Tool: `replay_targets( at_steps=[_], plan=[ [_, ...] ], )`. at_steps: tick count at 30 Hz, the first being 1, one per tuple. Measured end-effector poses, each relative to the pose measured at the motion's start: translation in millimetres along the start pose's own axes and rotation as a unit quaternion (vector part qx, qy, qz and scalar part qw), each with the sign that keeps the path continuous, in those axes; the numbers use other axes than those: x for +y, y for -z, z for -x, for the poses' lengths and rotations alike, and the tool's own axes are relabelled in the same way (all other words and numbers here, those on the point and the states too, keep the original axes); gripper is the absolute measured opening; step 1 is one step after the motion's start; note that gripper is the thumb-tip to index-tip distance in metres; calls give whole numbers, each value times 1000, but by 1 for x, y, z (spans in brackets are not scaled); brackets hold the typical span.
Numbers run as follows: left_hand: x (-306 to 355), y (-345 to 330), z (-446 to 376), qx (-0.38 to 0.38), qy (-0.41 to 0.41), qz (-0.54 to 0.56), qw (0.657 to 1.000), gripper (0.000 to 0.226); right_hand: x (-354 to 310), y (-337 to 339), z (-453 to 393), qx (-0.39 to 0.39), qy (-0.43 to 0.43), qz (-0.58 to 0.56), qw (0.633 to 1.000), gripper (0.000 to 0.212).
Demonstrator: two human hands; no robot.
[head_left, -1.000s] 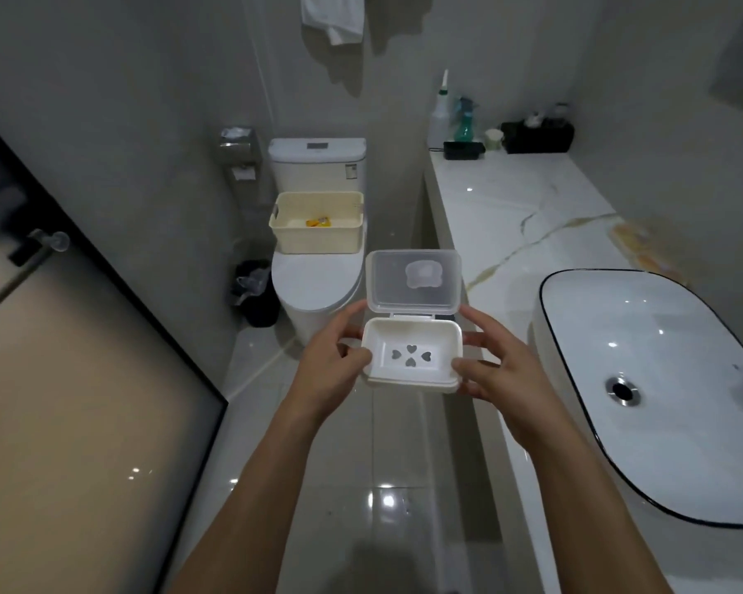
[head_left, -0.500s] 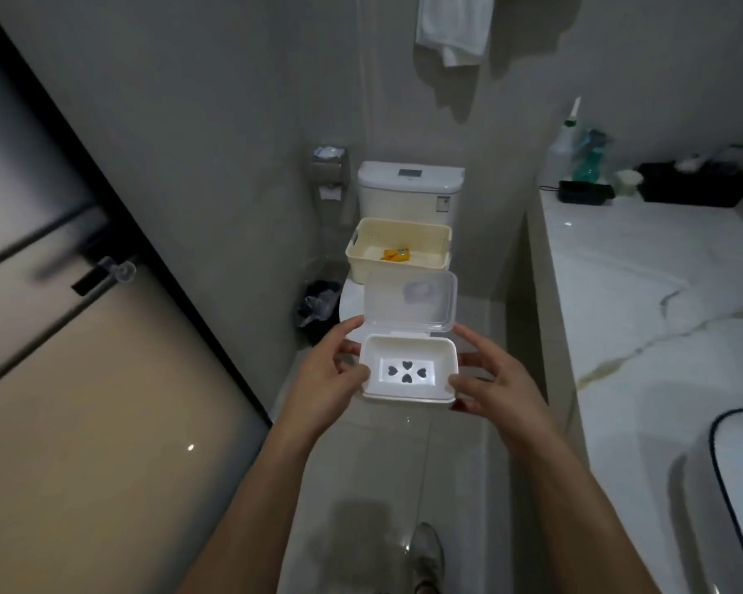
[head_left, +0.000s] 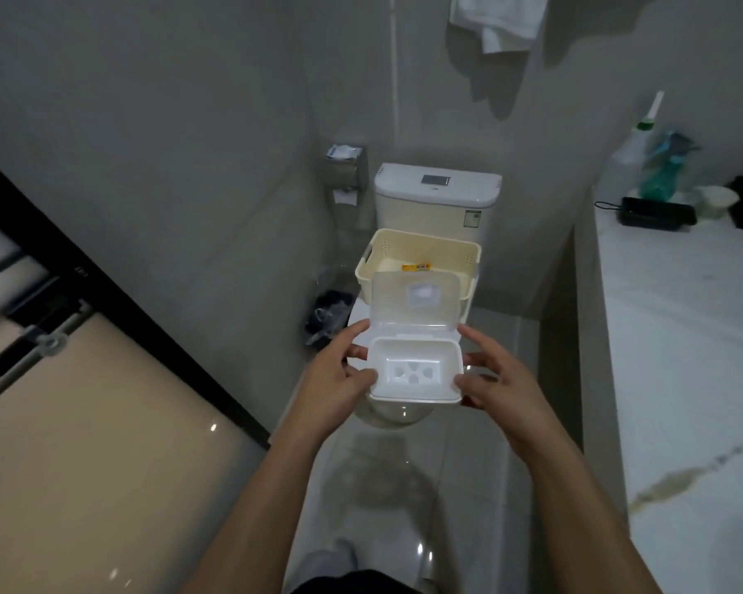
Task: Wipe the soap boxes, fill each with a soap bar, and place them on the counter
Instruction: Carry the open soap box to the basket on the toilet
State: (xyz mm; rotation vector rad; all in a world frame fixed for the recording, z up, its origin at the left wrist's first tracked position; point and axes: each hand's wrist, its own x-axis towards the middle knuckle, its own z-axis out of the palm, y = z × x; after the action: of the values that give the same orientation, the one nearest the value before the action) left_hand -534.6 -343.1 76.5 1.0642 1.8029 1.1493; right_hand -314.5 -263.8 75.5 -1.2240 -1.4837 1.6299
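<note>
Both hands hold one white soap box (head_left: 415,376) in the air, in front of the toilet (head_left: 436,199). Left hand (head_left: 339,379) grips the box's left end, thumb on the near rim, fingers curled behind. Right hand (head_left: 496,379) grips the right end the same way, thumb at the near corner. The box is open: clear lid (head_left: 415,300) hinged at the far side and standing nearly upright. Tray inside is empty, heart-shaped cutouts in its floor, no soap in it.

Cream basket (head_left: 421,261) sits on the toilet seat just behind the box; the lid overlaps its front wall in view. A small yellow-orange packet (head_left: 417,266) lies in the basket; can't tell what it is.

Marble bench (head_left: 683,358) runs along the right, well apart from the box. At its far end: a white bottle (head_left: 631,160), a green spray bottle (head_left: 663,173), a black tray (head_left: 657,214).

White towel (head_left: 496,19) hangs on the wall above the toilet. Paper holder (head_left: 346,169) on the wall left of the tank, dark bin (head_left: 329,317) on the floor below it. Glass door (head_left: 82,400) at left.
</note>
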Motion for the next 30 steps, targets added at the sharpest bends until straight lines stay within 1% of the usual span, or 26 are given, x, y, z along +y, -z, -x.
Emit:
replay_targets(
  at_steps=[8,14,17,20,25,30],
  plan=[
    [-22,-9,-99,-30,8,16,999,70,14,2,-83,39,-3,22,999,68],
    [-44,-2,-205,-82,14,26,996,69,20,-12,-166,74,-28,42,996,69],
    [-59,6,-254,-118,37,26,992,68,29,-27,-206,89,-53,59,993,70],
    [-83,14,-300,-151,45,4,988,69,43,-43,-247,99,-72,80,989,70],
    [-127,6,-352,-176,72,-27,981,68,78,-60,-297,119,-106,137,978,72],
    [-170,-15,-381,-169,89,-34,981,66,122,-70,-335,120,-150,167,967,70]
  ],
)
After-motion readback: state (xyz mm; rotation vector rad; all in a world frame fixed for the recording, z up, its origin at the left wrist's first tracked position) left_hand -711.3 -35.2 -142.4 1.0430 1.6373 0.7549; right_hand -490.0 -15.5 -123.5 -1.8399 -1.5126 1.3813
